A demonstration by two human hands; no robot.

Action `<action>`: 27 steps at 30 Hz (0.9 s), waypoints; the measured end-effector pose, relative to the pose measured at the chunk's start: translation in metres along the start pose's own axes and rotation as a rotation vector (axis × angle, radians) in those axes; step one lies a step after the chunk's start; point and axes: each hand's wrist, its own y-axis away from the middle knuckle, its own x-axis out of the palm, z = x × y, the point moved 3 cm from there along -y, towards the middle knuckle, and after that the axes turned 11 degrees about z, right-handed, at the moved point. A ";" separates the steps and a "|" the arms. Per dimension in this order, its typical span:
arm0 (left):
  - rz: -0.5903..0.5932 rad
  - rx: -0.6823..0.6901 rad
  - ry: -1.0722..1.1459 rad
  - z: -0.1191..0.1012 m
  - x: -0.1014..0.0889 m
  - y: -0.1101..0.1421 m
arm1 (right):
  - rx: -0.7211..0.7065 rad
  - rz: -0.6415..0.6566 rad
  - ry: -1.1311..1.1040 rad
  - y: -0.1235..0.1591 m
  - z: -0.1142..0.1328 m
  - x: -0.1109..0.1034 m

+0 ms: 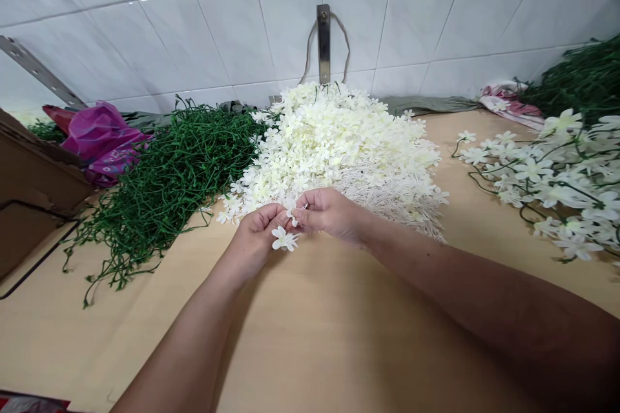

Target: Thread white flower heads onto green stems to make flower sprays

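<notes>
Forearms (465, 284) nearest, lower ends cut off. Left hand (259, 226) and right hand (332, 213) together, fingertips pinching small white blossom (292, 215), mostly hidden, just before blossom pile (334, 135). Second blossom (284, 239) below left fingers: white petals, yellowish centre; what holds it unclear. Pile white, yellow-tinged. Green stems (179, 161) tangled, left. Magenta bag (104, 132) beyond, printed marks too small to read.

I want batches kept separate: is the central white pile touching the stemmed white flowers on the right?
Apart: the head view shows bare tan tabletop between the central white pile and the stemmed white flowers.
</notes>
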 end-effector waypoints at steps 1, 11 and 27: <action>0.010 0.002 0.008 0.002 -0.001 0.000 | -0.015 -0.001 0.042 0.000 -0.001 0.000; 0.099 -0.028 0.120 0.010 -0.005 0.011 | -0.078 -0.065 0.518 0.011 0.006 0.017; 0.105 0.020 0.132 0.004 -0.001 0.001 | -0.133 -0.050 0.618 0.013 0.024 0.003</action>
